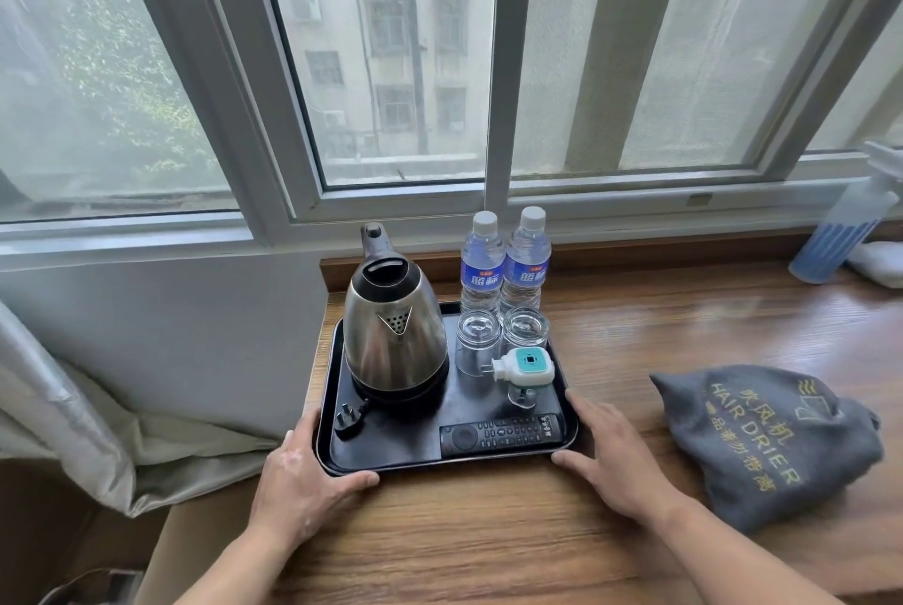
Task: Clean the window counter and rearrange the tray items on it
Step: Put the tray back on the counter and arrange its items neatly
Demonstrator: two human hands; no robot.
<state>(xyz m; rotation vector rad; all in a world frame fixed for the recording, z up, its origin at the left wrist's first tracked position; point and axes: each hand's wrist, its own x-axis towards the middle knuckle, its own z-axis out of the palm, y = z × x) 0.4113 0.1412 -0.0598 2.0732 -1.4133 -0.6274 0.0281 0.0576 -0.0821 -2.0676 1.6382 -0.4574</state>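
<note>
tray [400,433]: left end of counter [488,531], by window edge | left hand [298,482], right hand [615,453]: fingers [586,409] spread, fairly straight, bracketing near corners, touching rim | handling: stiff, likely heavy under kettle [396,340]; glasses [503,336] fragile, may slide | hold: both side rims, level

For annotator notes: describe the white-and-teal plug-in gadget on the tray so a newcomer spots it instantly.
Find the black tray on the wooden counter below the window. On its right half, the plug-in gadget lies between the two clear glasses and the remote control. Unlike its neighbours, it has a white body, a teal square face and prongs pointing toward the kettle.
</note>
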